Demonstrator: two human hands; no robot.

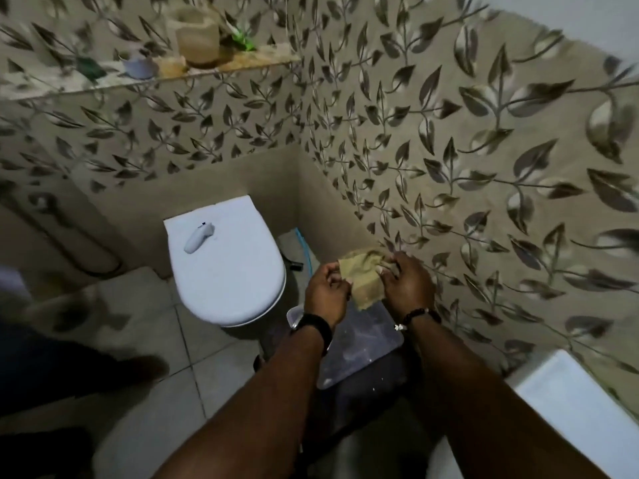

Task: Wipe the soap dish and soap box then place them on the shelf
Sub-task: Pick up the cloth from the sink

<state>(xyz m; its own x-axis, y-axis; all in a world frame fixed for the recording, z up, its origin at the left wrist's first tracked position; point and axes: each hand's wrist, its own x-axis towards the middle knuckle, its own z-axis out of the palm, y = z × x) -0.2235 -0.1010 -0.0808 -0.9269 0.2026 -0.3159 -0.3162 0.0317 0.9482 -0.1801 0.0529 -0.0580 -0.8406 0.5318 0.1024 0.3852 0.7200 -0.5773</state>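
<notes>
pinching a tan cloth [364, 276] between them, both hands hold it over a clear-lidded bin [363, 340] beside the toilet [228, 271]; the left hand [326, 292] grips its left edge, the right hand [406, 285] its right. high on the shelf [262, 60] sit a lilac dish [140, 65], a green thing [90, 69] and a tan holder [197, 36], too blurred to tell which is the soap dish or box.

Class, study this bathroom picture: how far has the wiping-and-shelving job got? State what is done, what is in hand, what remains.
Done: nothing certain; the shelf holds a lilac dish and a beige holder, too blurred to tell if wiped. In hand: left hand and right hand pinch a tan cloth between them, touching no soap item. Left: seemingly the wiping and shelving themselves.
</notes>
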